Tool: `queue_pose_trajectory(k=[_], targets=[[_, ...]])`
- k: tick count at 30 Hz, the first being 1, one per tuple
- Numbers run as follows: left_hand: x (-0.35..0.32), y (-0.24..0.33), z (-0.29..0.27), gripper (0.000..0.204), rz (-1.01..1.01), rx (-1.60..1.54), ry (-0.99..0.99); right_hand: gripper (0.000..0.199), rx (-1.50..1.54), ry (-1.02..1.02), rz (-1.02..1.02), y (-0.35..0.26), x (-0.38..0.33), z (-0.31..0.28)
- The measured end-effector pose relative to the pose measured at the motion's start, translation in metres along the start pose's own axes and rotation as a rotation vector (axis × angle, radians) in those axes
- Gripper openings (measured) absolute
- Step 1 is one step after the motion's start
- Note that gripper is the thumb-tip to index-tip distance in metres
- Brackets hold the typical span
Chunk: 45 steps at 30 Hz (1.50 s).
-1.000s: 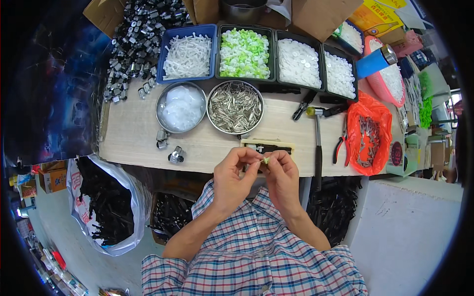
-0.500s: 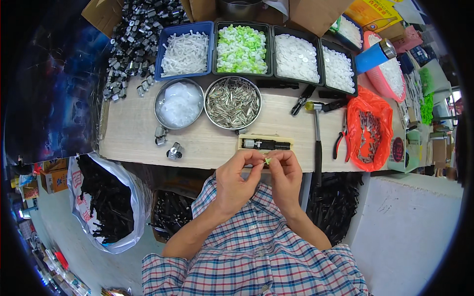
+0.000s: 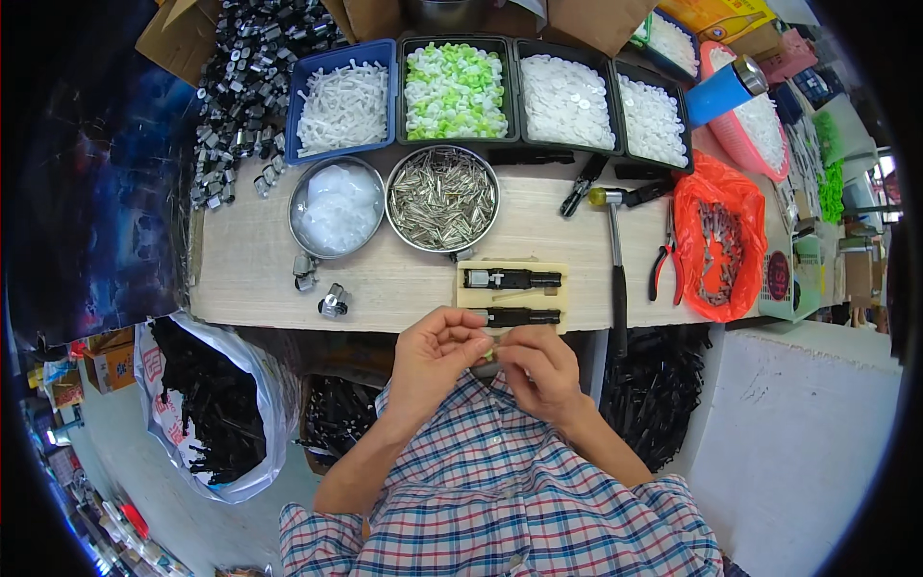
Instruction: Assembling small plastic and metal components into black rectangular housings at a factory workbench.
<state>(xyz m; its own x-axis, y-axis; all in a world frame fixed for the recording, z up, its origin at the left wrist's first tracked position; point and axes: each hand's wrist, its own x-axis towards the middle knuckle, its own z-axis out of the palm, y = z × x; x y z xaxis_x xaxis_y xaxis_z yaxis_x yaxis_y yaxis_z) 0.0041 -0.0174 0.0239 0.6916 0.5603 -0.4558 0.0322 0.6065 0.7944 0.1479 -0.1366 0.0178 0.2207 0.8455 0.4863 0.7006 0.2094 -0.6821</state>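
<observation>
Both hands have drawn nearer the chest since the earlier frame. Small pale-green part [image 3: 489, 355] sits mostly hidden, pinched between fingertips of left hand [image 3: 437, 351] and right hand [image 3: 538, 365], fingers curled together.

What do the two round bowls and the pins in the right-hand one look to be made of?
Both round bowls look like stainless steel: bright, reflective silver rims. The small pins appear metal too, with a shiny silver-grey glint, though they are too small to be sure.
</observation>
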Motion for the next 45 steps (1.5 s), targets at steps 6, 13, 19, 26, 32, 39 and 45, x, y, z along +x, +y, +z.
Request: queue_pose_trajectory(k=[6,13,19,26,32,39,45], targets=[[-0.004,-0.009,0.008,0.020,0.090,0.211,0.071,0.030,-0.071,-0.024,0.007,0.008,-0.005,0.002],[0.010,-0.024,-0.003,0.013,0.947,1.017,0.099,0.029,-0.345,0.039,0.008,0.025,0.001,0.004],[0.027,-0.043,-0.022,0.021,1.200,1.283,-0.107,0.028,-0.370,-0.027,0.042,0.034,0.006,0.008],[0.042,-0.068,-0.047,0.017,1.388,1.576,-0.159,0.027,-0.350,-0.042,0.054,0.035,0.006,0.008],[0.041,-0.070,-0.045,0.013,1.368,1.628,-0.170,0.025,-0.323,-0.086,0.078,0.029,0.011,0.002],[0.040,-0.062,-0.047,0.029,1.370,1.607,-0.230,0.010,-0.328,0.226,0.212,0.090,0.073,-0.057],[0.046,-0.042,-0.034,0.030,1.421,1.563,-0.294,0.016,-0.727,0.282,0.160,0.180,0.127,-0.114]])
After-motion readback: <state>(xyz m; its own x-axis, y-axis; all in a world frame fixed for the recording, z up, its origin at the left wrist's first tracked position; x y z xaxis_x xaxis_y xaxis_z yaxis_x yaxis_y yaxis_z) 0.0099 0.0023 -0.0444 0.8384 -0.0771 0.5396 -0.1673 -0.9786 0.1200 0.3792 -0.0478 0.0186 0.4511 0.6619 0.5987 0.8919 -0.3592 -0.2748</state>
